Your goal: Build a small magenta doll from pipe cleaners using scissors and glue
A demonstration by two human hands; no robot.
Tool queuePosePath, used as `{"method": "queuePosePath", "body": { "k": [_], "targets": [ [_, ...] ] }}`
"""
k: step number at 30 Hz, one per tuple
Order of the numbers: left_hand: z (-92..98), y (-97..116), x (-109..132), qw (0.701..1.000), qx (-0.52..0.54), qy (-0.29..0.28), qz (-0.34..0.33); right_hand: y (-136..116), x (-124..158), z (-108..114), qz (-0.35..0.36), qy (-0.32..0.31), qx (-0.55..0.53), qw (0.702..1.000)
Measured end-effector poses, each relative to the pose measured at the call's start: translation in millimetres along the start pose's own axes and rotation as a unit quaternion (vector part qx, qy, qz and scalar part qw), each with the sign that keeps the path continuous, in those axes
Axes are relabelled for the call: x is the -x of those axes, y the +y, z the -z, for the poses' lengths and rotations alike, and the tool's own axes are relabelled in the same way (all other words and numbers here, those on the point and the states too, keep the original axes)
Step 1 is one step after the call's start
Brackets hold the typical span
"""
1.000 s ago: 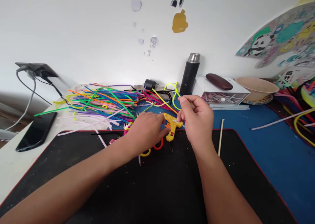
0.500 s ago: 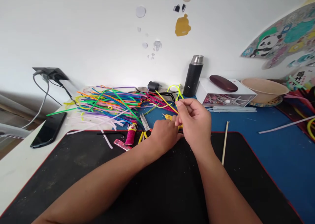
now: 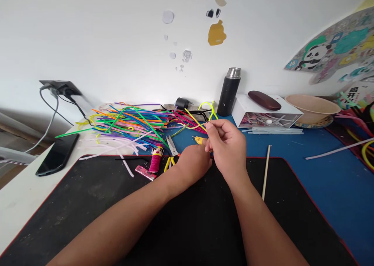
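Observation:
My left hand [image 3: 195, 161] is closed, back of the hand up, over the far edge of the black mat. Beside it my right hand [image 3: 228, 146] is also closed, thumb and forefinger pinched, its lower fingers close to the left hand. Whatever either hand holds is hidden or too small to make out. A yellow tool with a pointed tip [image 3: 199, 140] shows partly behind my left hand. A yellow pipe cleaner [image 3: 194, 118] runs behind the right fingertips. Left of my hands lie scissors [image 3: 172, 145], yellow-handled pliers [image 3: 167, 164] and a small magenta pipe-cleaner figure [image 3: 156, 160].
Many coloured pipe cleaners [image 3: 131, 122] are heaped at the back left, near a phone [image 3: 57, 155]. A black flask [image 3: 229, 91], a white box [image 3: 267, 112] and a beige bowl [image 3: 311, 106] stand along the wall. A thin stick [image 3: 266, 172] lies right of my arm.
My right hand has shifted slightly left and down, closer over the left hand. My left hand stays nearly in place, still closed. The view has tilted a little.

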State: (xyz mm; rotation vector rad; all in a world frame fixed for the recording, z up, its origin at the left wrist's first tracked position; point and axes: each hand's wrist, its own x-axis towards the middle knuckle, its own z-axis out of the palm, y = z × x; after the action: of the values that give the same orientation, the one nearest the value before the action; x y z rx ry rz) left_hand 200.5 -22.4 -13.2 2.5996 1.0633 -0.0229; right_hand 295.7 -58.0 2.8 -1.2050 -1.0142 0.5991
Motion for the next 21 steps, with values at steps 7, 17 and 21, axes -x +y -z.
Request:
{"method": "queuePosePath", "body": {
  "k": [7, 17, 21],
  "targets": [
    [6.9, -28.2, 12.0, 0.995, 0.077, 0.062, 0.03, -1.9, 1.7, -0.7, 0.01, -0.004, 0.02, 1.0],
    [25.1, -65.6, 15.0, 0.97, 0.201, 0.126, 0.054, -16.2, 16.7, -6.8, 0.119, 0.001, 0.117, 0.986],
    [35.6, -83.0, 17.6, 0.927, 0.343, 0.137, 0.069, -18.0, 18.8, -8.1, 0.126, 0.008, 0.13, 0.983]
  ]
}}
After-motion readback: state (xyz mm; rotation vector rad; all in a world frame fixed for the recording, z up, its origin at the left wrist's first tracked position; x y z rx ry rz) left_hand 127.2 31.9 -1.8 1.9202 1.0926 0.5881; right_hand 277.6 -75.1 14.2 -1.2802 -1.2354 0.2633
